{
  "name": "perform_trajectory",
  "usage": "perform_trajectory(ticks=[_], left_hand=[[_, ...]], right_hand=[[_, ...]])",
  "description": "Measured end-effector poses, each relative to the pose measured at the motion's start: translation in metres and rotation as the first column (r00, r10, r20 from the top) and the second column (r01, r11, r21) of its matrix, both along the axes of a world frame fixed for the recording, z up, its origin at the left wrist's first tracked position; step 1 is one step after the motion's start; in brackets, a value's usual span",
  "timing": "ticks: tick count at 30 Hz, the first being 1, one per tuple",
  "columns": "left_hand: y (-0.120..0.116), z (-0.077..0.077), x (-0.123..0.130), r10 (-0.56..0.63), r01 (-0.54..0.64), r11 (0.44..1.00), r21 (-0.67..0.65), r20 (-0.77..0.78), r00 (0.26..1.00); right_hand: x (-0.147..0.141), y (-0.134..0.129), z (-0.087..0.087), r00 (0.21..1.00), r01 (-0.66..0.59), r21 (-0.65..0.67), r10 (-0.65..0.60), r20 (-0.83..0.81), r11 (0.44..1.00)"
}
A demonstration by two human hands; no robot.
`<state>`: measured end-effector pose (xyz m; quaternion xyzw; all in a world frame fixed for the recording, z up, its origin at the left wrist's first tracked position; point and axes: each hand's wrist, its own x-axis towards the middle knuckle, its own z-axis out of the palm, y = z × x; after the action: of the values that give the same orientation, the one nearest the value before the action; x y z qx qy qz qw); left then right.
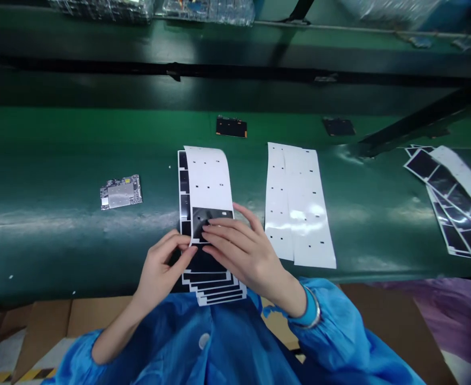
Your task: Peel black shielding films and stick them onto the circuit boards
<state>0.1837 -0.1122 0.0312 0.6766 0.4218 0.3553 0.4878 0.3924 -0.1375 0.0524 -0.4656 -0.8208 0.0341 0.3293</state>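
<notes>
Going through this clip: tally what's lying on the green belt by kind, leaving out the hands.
Silver-shielded circuit board: 1
Dark rectangular parts: 2
White backing strips: 2
Black-patched sheet stacks: 2
Total: 7

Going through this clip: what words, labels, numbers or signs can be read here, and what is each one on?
No text can be read anywhere in this view.
Circuit board: any markings are too small to read.
Held white strip: small black marks only, no visible words.
Loose white strips: small black marks only, no visible words.
Dark board: too small and blurred to read.
</notes>
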Motion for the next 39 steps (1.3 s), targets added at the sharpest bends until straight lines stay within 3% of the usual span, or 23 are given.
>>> perform_trajectory(ticks=[7,10,12,15,18,19,21,23,25,27,29,32,34,35,39], left_hand=[[-0.006,0.003,0.005,-0.033,0.044,0.957,0.285,-0.044,0.998],[-0.008,0.003,0.007,-0.052,0.066,0.952,0.298,-0.054,0.997],[-0.01,0.001,0.004,-0.03,0.045,0.97,0.237,-0.069,0.997],[-0.013,-0.007,-0.004,0.054,-0.03,0.984,0.177,-0.135,0.989],[-0.016,-0.015,-0.008,0.087,0.043,0.94,0.338,-0.359,0.929],[-0.016,-0.016,-0.007,0.112,0.076,0.914,0.4,-0.427,0.897],[-0.016,-0.016,-0.003,0.172,0.07,0.883,0.465,-0.458,0.872],[-0.015,-0.015,0.001,0.171,0.012,0.901,0.434,-0.379,0.91],[-0.015,-0.014,0.002,0.116,-0.022,0.949,0.314,-0.282,0.952],[-0.017,-0.013,-0.002,0.076,-0.044,0.988,0.148,-0.222,0.972],[-0.019,-0.012,-0.008,0.049,-0.05,0.999,0.003,-0.208,0.977],[-0.019,-0.006,-0.014,-0.049,0.045,0.999,-0.023,-0.226,0.973],[-0.012,-0.002,-0.017,-0.104,0.138,0.986,0.094,-0.3,0.948],[-0.005,-0.001,-0.019,-0.111,0.185,0.967,0.173,-0.367,0.923],[0.054,-0.002,-0.049,0.037,0.341,0.837,0.427,-0.667,0.744]], right_hand=[[-0.006,-0.003,0.002,0.999,-0.034,0.069,0.036,-0.027,0.997],[-0.004,-0.001,0.005,0.997,-0.019,0.007,0.019,-0.079,1.0],[0.003,0.003,0.008,0.98,-0.009,-0.091,-0.01,-0.2,0.996],[0.019,0.009,0.012,0.858,0.086,-0.299,-0.223,-0.462,0.95],[0.027,0.009,0.014,0.65,0.25,-0.375,-0.441,-0.619,0.893],[0.025,0.008,0.013,0.63,0.263,-0.35,-0.435,-0.643,0.899],[0.015,0.004,0.012,0.701,0.154,-0.275,-0.301,-0.647,0.949],[0.003,0.001,0.009,0.783,-0.101,-0.214,-0.055,-0.62,0.971],[-0.004,0.0,0.006,0.764,-0.3,-0.2,0.11,-0.636,0.933],[-0.003,0.001,0.003,0.708,-0.283,-0.235,0.036,-0.706,0.93],[0.003,0.003,-0.001,0.613,-0.179,-0.343,-0.168,-0.772,0.922],[0.009,0.008,-0.007,0.503,-0.236,-0.508,-0.344,-0.793,0.828],[0.009,0.01,-0.01,0.519,-0.271,-0.543,-0.354,-0.778,0.795],[0.007,0.01,-0.011,0.555,-0.233,-0.542,-0.347,-0.756,0.808],[0.007,0.006,-0.007,0.781,0.043,-0.372,-0.263,-0.566,0.927]])
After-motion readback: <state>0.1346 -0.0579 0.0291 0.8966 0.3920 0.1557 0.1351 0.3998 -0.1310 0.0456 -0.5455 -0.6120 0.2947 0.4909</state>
